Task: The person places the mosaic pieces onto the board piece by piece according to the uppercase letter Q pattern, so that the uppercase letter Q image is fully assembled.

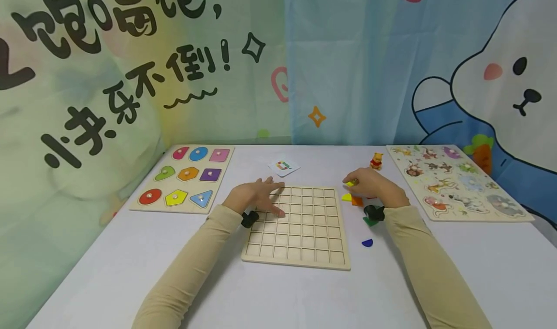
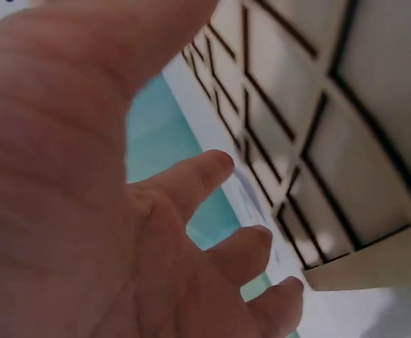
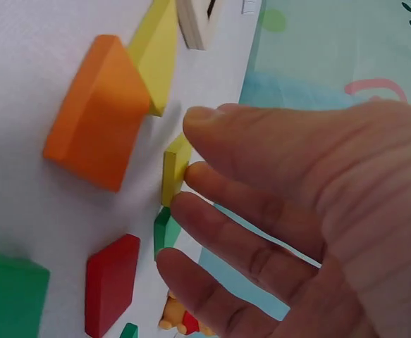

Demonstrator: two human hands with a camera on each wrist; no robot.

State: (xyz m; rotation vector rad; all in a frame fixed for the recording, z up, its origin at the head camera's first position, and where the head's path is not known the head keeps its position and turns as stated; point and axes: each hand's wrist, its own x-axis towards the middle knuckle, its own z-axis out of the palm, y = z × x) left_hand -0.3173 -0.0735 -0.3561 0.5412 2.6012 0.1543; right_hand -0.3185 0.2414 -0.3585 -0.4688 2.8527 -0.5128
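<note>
My left hand (image 1: 260, 196) is spread over the upper left part of a square wooden grid board (image 1: 308, 228), fingers reaching its far edge. The left wrist view shows those fingers parted beside the grid, gripping nothing. Just right of the board, my right hand (image 1: 370, 182) reaches down among small coloured blocks. Its fingertips are right at a thin yellow block (image 3: 175, 170), with the thumb held away from it. Nearby lie an orange block (image 3: 101, 113), another yellow block (image 3: 154, 60), a red block (image 3: 113, 282) and a green block (image 3: 11, 296).
A blue half-round block (image 1: 367, 243) lies nearer me. Behind the board is a small pattern card (image 1: 283, 167). A shape puzzle (image 1: 196, 162) sits at left, an animal puzzle (image 1: 457, 184) at right. A little bear figure (image 1: 376, 161) stands beyond my right hand.
</note>
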